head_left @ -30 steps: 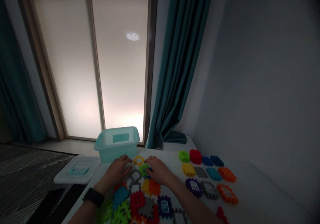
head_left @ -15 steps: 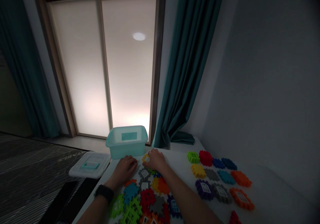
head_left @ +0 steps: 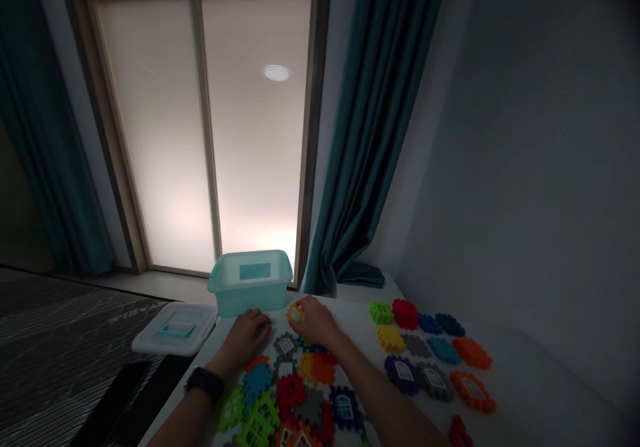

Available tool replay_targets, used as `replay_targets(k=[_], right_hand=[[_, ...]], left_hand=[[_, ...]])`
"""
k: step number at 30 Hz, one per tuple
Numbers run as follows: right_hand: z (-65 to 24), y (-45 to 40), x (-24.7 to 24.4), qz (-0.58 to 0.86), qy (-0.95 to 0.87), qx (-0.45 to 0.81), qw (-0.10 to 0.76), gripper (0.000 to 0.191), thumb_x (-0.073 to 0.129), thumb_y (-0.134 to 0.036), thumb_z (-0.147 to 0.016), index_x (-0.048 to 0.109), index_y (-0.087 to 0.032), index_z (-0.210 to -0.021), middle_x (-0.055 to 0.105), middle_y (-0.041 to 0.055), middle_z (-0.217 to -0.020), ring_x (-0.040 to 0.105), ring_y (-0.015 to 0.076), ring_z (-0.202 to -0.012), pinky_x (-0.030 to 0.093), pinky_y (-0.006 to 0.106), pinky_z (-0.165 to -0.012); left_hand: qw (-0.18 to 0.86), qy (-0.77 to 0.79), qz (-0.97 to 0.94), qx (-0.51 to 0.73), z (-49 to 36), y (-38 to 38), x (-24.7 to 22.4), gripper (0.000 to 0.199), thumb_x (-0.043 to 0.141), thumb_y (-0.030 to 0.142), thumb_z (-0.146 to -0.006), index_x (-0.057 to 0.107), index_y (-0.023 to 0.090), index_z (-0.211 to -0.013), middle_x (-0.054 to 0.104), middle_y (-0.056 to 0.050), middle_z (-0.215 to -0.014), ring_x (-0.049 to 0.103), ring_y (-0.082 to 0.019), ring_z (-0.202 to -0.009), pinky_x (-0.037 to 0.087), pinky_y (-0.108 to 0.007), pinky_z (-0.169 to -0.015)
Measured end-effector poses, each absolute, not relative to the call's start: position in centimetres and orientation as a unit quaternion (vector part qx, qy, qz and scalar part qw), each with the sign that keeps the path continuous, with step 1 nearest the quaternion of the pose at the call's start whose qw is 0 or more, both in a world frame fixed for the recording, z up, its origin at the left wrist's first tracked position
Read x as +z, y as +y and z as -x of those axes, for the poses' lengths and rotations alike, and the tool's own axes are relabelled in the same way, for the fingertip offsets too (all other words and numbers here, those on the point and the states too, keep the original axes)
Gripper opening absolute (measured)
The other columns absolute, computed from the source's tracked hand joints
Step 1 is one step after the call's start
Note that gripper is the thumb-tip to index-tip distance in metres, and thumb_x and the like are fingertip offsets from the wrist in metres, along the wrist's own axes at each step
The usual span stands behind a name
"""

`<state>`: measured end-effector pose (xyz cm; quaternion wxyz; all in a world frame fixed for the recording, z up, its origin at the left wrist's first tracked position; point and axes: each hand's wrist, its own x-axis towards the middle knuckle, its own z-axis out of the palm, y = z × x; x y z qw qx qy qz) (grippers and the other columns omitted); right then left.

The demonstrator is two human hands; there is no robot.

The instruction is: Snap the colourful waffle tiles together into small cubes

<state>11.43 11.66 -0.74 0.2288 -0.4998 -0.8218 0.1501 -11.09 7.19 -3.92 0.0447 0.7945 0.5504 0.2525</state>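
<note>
Gripping the small yellow plastic gear-edged tile with a white print [head_left: 295, 312] in the right hand [head_left: 314, 320]: thumb on the near side, fingers over the far side, grip narrow. Tile sits at the far end of the white tabletop [head_left: 345, 315], just in front of the pale aqua translucent plastic bin [head_left: 251, 298], apart from it; cannot tell whether it touches the surface. Left hand [head_left: 250, 332] is palm down beside the bin's near side, fingers loosely curled; cannot tell how wide it stands or whether anything is under it. Black-banded wristwatch [head_left: 204, 382] on the left wrist. Just nearer than the hands: a grey gear-edged tile with a white window print [head_left: 286, 345], then a second of the same kind [head_left: 285, 368] close by. Below that, a crowded pile between the forearms: blue tile [head_left: 257, 380], red tile [head_left: 291, 392], lime green lattice tile [head_left: 260, 420], purple tile with a window print [head_left: 344, 407], plus others. Right of the right forearm, well apart from the pile, eleven tiles sit in three rough rows, with a red piece [head_left: 459, 430] nearer the camera. Whitish translucent lid with a teal handle [head_left: 176, 329] lies left of the bin.
</note>
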Motion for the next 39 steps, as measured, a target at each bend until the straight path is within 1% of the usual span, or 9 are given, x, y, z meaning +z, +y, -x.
replay_targets(k=[6,12,16,20,22,26,29,33,39], right_hand=[[-14.3,10.7,0.5,0.44,-0.804,0.221,0.334,0.038,0.069,-0.033,-0.078,0.065,-0.02,-0.114,0.067,0.009,-0.111,0.061,0.0261,-0.107,0.045,0.039,-0.097],[-17.2,8.2,1.6,0.372,-0.762,0.352,0.395,0.04,0.051,-0.046,-0.094,0.066,-0.02,-0.12,0.071,0.0087,-0.109,0.066,0.0234,-0.102,0.053,0.039,-0.091],[-18.5,6.7,1.7,0.264,-0.652,0.577,0.415,0.045,0.062,-0.052,-0.088,0.067,-0.02,-0.12,0.072,0.0075,-0.106,0.067,0.0246,-0.098,0.048,0.045,-0.097],[-18.7,6.2,1.8,0.271,-0.59,0.628,0.429,0.049,0.07,-0.05,-0.081,0.064,-0.023,-0.122,0.071,0.0068,-0.104,0.066,0.0249,-0.099,0.047,0.045,-0.098],[-18.3,5.9,1.7,0.268,-0.573,0.643,0.432,0.051,0.07,-0.049,-0.08,0.061,-0.025,-0.125,0.069,0.0061,-0.105,0.066,0.0245,-0.101,0.047,0.044,-0.097],[-17.4,5.2,1.2,0.246,-0.558,0.669,0.426,0.057,0.072,-0.045,-0.08,0.055,-0.029,-0.131,0.066,0.004,-0.108,0.065,0.023,-0.103,0.047,0.041,-0.098],[-16.6,4.7,0.6,0.236,-0.552,0.682,0.417,0.058,0.074,-0.043,-0.079,0.054,-0.029,-0.132,0.065,0.0032,-0.107,0.065,0.0229,-0.104,0.047,0.041,-0.098],[-15.9,4.2,0.1,0.222,-0.544,0.699,0.407,0.056,0.073,-0.044,-0.079,0.055,-0.028,-0.13,0.066,0.0037,-0.105,0.064,0.0239,-0.105,0.049,0.041,-0.095],[-15.5,3.9,0.2,0.233,-0.557,0.69,0.401,0.052,0.068,-0.049,-0.082,0.056,-0.028,-0.128,0.068,0.0057,-0.11,0.063,0.0256,-0.11,0.05,0.042,-0.094]], left_hand=[[0.043,0.547,-0.797,0.251,11.0,7.0,-3.7,0.022,0.048,0.027,-0.096,0.069,0.021,-0.096,0.07,-0.008,-0.101,0.062,-0.027,-0.1,0.045,-0.036,-0.083],[0.042,0.534,-0.806,0.251,10.3,6.5,-3.3,0.023,0.048,0.027,-0.095,0.069,0.022,-0.103,0.069,-0.009,-0.108,0.062,-0.026,-0.103,0.047,-0.036,-0.086],[0.033,0.514,-0.814,0.27,9.4,5.7,-2.4,0.023,0.049,0.028,-0.095,0.069,0.023,-0.106,0.069,-0.008,-0.109,0.063,-0.027,-0.103,0.048,-0.039,-0.088],[0.023,0.494,-0.815,0.302,8.7,4.9,-1.6,0.025,0.053,0.028,-0.093,0.067,0.024,-0.113,0.068,-0.007,-0.111,0.063,-0.027,-0.102,0.051,-0.041,-0.09],[0.017,0.479,-0.816,0.324,8.2,4.6,-1.5,0.034,0.059,0.029,-0.09,0.063,0.025,-0.123,0.064,-0.009,-0.119,0.062,-0.028,-0.105,0.052,-0.043,-0.093],[0.011,0.432,-0.823,0.368,6.9,4.0,-1.5,0.072,0.075,0.033,-0.078,0.046,0.027,-0.144,0.05,-0.012,-0.138,0.052,-0.033,-0.124,0.049,-0.047,-0.103],[0.02,0.412,-0.83,0.376,6.0,3.6,-1.7,0.083,0.079,0.033,-0.075,0.04,0.03,-0.148,0.044,-0.013,-0.142,0.049,-0.034,-0.127,0.048,-0.05,-0.105],[0.023,0.391,-0.836,0.383,5.6,3.4,-2.0,0.077,0.079,0.031,-0.078,0.042,0.032,-0.146,0.042,-0.013,-0.142,0.048,-0.034,-0.127,0.048,-0.052,-0.104],[0.013,0.384,-0.827,0.411,5.7,3.6,-2.1,0.048,0.073,0.039,-0.086,0.058,0.028,-0.13,0.048,-0.013,-0.135,0.051,-0.033,-0.122,0.049,-0.053,-0.102]])
